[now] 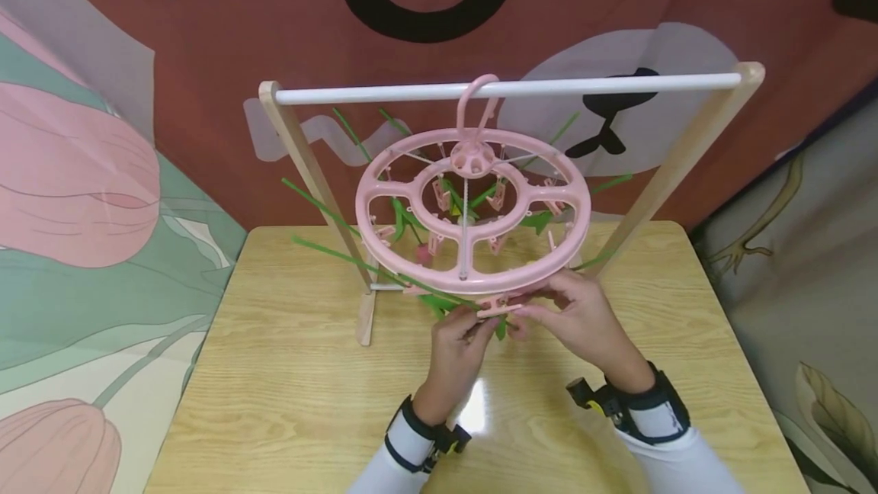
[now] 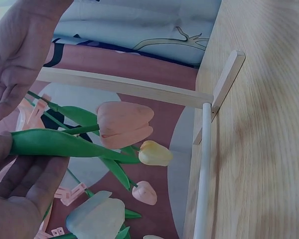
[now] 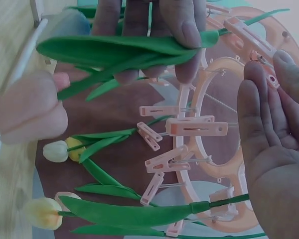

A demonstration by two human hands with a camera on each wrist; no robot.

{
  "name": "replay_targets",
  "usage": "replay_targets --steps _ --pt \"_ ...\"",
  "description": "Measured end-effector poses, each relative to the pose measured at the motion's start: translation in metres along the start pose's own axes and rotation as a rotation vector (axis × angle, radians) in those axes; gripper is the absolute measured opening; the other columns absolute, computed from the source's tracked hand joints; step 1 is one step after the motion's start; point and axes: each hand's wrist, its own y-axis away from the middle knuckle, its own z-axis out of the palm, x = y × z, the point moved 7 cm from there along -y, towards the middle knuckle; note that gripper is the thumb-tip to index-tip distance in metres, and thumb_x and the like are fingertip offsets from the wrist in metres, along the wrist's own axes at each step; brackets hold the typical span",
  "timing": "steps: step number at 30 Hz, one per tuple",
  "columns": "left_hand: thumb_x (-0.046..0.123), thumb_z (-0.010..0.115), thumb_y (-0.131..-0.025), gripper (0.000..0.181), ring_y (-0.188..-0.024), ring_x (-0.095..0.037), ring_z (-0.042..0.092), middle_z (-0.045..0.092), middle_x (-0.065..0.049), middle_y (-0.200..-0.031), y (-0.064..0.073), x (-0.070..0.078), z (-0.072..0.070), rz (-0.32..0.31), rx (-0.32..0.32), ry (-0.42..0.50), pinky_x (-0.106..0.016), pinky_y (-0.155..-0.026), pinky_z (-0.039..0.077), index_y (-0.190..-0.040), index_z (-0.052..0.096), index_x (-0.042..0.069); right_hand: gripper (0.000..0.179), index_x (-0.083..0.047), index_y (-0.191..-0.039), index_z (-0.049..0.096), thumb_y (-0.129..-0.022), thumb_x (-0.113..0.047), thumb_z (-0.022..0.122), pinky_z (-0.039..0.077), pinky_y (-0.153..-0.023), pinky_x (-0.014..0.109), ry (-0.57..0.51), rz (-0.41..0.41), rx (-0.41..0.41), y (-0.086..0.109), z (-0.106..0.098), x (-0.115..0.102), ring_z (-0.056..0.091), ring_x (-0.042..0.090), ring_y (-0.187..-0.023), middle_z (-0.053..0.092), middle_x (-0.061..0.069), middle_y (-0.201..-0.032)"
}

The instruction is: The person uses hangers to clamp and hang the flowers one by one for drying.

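A pink clothespin (image 1: 501, 311) hangs from the front rim of a round pink hanger (image 1: 473, 280). My right hand (image 1: 579, 319) pinches its handle end between thumb and fingers. Just to the left, my left hand (image 1: 456, 360) holds an artificial pink tulip (image 2: 124, 124) by its green leaves (image 3: 124, 52) near the stem. The stem passes at the clothespin's tip, and the flower head points down toward the table. In the right wrist view, the left hand's fingers (image 3: 189, 32) curl around the leaves, close to the clip.
Several other tulips, such as a white one (image 2: 97, 216) and a yellow one (image 2: 155, 153), hang head down from the hanger's clips. The hanger hooks over a white rod (image 1: 384, 92) on a wooden stand (image 1: 658, 174). Below is a wood-grain table (image 1: 288, 402).
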Motion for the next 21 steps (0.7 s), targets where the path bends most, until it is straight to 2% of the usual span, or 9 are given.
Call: replay_targets --steps 5,11,17,21 --pt "-0.009 0.07 -0.081 0.018 -0.06 -0.014 0.054 0.065 -0.012 -0.07 0.001 0.0 0.002 -0.01 -0.014 0.012 -0.022 -0.047 0.051 -0.098 0.073 -0.004 0.035 0.005 -0.104 0.067 -0.071 0.013 0.077 0.059 -0.081 0.017 0.008 0.007 -0.002 0.001 0.001 -0.001 0.065 0.011 -0.095 0.066 0.014 -0.103" --pt "-0.011 0.068 -0.082 0.024 -0.073 -0.02 0.066 0.071 -0.017 -0.084 0.001 0.001 0.002 -0.027 -0.036 0.055 -0.024 -0.06 0.062 -0.105 0.07 -0.006 0.041 0.004 -0.113 0.063 -0.074 0.012 0.075 0.058 -0.088 0.021 -0.009 0.02 -0.04 0.003 0.004 0.002 0.064 0.014 -0.099 0.064 0.014 -0.108" --pt "-0.011 0.07 -0.08 0.028 -0.085 -0.028 0.07 0.071 -0.023 -0.097 0.001 0.0 -0.001 -0.05 -0.045 0.072 -0.034 -0.073 0.064 -0.108 0.068 -0.008 0.052 -0.001 -0.126 0.058 -0.078 0.009 0.074 0.057 -0.091 0.021 -0.005 0.031 -0.064 0.007 0.006 0.006 0.064 0.018 -0.1 0.066 0.015 -0.111" --pt "-0.011 0.07 -0.08 0.027 -0.085 -0.033 0.07 0.071 -0.027 -0.096 0.001 -0.002 -0.005 -0.057 -0.053 0.091 -0.041 -0.071 0.064 -0.107 0.066 -0.012 0.067 -0.004 -0.139 0.048 -0.079 0.015 0.07 0.058 -0.087 0.023 -0.009 0.006 -0.052 0.013 0.001 0.008 0.066 0.021 -0.096 0.066 0.016 -0.113"
